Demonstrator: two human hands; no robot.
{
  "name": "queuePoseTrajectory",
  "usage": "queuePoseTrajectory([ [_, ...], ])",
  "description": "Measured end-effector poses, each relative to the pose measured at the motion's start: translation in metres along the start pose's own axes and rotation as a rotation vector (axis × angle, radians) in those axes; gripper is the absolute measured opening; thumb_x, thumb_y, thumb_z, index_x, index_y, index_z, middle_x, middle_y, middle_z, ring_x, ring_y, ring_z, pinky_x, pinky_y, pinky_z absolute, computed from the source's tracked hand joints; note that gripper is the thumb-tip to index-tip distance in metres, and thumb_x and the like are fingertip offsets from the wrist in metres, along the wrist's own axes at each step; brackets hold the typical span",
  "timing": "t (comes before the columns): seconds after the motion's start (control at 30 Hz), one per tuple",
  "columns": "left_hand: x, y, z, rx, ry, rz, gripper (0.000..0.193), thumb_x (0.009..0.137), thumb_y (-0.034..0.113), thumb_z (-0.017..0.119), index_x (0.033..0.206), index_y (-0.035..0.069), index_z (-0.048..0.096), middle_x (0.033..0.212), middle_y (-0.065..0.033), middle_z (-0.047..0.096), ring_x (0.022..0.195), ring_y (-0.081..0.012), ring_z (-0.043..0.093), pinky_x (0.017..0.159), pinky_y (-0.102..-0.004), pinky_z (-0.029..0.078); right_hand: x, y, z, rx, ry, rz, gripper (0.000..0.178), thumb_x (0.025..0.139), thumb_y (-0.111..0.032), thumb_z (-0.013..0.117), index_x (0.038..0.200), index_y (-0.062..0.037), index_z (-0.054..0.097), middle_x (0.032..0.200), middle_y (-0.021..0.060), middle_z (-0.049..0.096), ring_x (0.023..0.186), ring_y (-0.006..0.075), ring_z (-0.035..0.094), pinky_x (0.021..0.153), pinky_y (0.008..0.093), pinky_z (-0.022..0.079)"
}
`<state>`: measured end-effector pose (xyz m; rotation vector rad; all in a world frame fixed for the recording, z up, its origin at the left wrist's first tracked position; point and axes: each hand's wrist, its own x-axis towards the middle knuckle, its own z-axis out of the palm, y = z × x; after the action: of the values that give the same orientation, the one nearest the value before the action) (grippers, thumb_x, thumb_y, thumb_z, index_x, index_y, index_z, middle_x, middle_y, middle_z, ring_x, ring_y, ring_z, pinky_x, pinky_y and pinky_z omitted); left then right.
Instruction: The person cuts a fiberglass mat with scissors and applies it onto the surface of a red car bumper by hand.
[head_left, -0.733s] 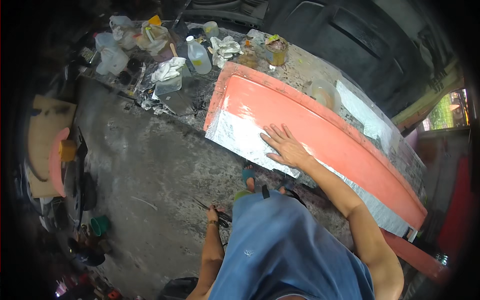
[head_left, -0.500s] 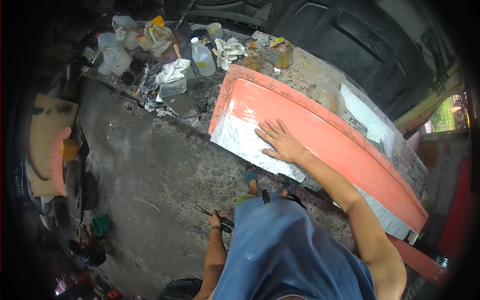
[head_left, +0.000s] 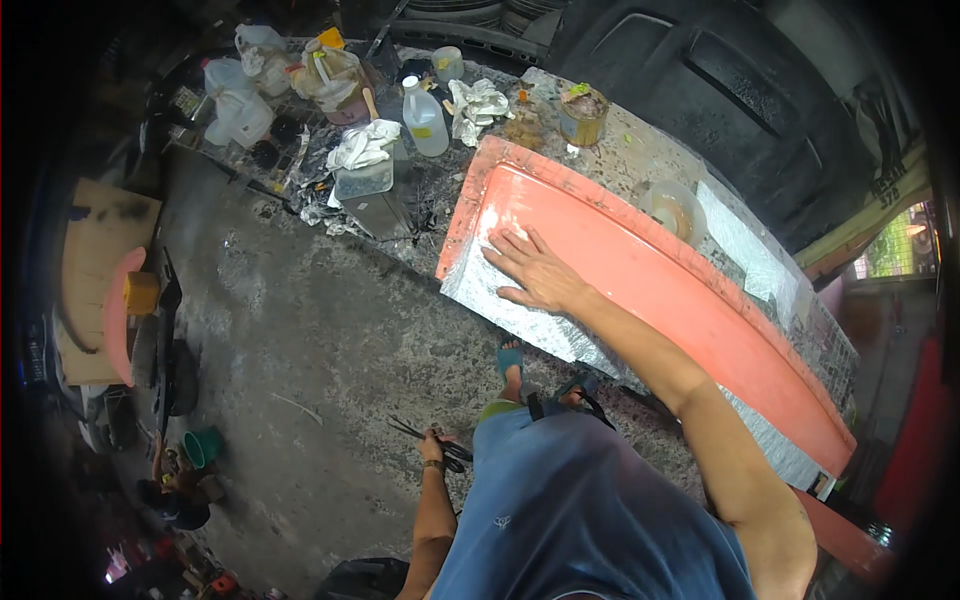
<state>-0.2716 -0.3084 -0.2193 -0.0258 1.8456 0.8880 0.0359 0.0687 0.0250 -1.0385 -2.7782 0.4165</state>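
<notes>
My right hand (head_left: 538, 274) lies with fingers spread, palm down, on a long orange-pink moulded panel (head_left: 640, 272) with a raised rim. Beneath the palm, a whitish fibrous sheet (head_left: 484, 298) covers the panel's near left end and hangs at its edge. Low at my side, my left hand (head_left: 432, 446) grips black-handled scissors (head_left: 456, 462) with parted blades pointing away to the left. A wristwatch circles that wrist.
On the worktable (head_left: 640, 140) stand a clear plastic bottle (head_left: 426, 120), a used can (head_left: 583, 118), a translucent bowl (head_left: 674, 210) and a rectangular tin (head_left: 372, 198) topped with crumpled cloth. Another white sheet (head_left: 745, 250) lies behind the panel. A person (head_left: 178, 500) crouches far left near a green bucket (head_left: 202, 447).
My right hand has slid leftward along the panel toward its left end. The scissors stay in my left hand, their blades now seen further apart. The view has shifted slightly.
</notes>
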Motion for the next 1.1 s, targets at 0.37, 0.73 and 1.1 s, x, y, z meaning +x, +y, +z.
queuePoseTrajectory([
  [0.37, -0.010, 0.026, -0.005, 0.111, -0.036, 0.008, 0.053, 0.101, 0.037, 0.038, 0.111, -0.010, 0.061, 0.077, -0.0214, 0.072, 0.070, -0.0296, 0.066, 0.068, -0.0372, 0.050, 0.032, -0.012, 0.017, -0.063, 0.051, 0.233, 0.070, 0.097, -0.049, 0.044, 0.148, -0.0016, 0.034, 0.158, 0.0185, 0.024, 0.148, 0.0344, 0.018, 0.120, 0.0556, 0.009],
  [0.73, -0.009, 0.033, 0.001, 0.063, 0.032, -0.054, 0.049, 0.099, 0.034, 0.041, 0.110, -0.009, 0.061, 0.074, -0.0233, 0.071, 0.066, -0.0297, 0.066, 0.068, -0.0378, 0.051, 0.036, -0.019, 0.017, -0.057, 0.061, 0.246, 0.068, 0.096, -0.050, 0.045, 0.148, -0.0063, 0.037, 0.157, 0.0193, 0.025, 0.147, 0.0368, 0.018, 0.119, 0.0566, 0.009],
  [1.1, 0.001, 0.029, 0.002, 0.071, -0.034, -0.028, 0.055, 0.100, 0.039, 0.037, 0.113, -0.009, 0.061, 0.075, -0.0211, 0.071, 0.067, -0.0281, 0.066, 0.065, -0.0345, 0.050, 0.042, -0.018, 0.028, -0.046, 0.141, 0.280, 0.073, 0.096, -0.050, 0.047, 0.147, 0.0003, 0.036, 0.156, 0.0192, 0.028, 0.147, 0.0370, 0.018, 0.119, 0.0579, 0.008],
])
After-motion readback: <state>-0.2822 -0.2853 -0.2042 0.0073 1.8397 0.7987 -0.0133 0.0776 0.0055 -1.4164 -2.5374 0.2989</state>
